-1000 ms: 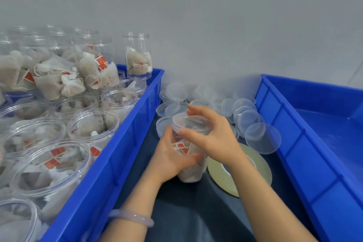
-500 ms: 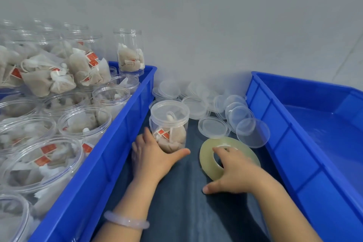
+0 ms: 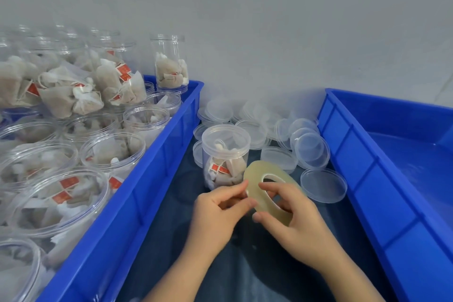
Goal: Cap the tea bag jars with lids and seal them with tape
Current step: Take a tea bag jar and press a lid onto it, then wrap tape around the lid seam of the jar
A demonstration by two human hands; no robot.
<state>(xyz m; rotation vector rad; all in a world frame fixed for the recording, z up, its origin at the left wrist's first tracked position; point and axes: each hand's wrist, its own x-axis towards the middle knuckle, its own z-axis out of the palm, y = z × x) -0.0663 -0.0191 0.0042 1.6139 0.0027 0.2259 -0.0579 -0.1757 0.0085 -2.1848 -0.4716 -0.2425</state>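
capped jar (image 3: 225,154) upright on bench (image 3: 171,240), just beyond the hands, nearer left hand (image 3: 218,206). right hand (image 3: 294,218) grips tape roll (image 3: 267,193); left pinches its rim, probably the loose end.

A clear jar (image 3: 228,154) of tea bags (image 3: 236,169) stands upright, capped with its translucent lid (image 3: 225,136). A yellowish tape roll (image 3: 255,175) is held tilted just before it; loose lids (image 3: 311,148) lie behind.

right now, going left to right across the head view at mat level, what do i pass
left blue crate, capped jar, tape roll, loose lid, right blue crate
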